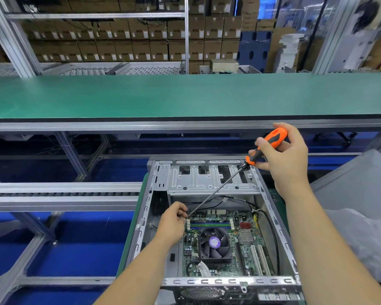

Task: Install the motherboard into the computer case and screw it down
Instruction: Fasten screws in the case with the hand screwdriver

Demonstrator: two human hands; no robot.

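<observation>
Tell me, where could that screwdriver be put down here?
The long green bench top beyond the computer case lies bare. Inside the case it is crowded: motherboard, fan, cables, both hands.
</observation>
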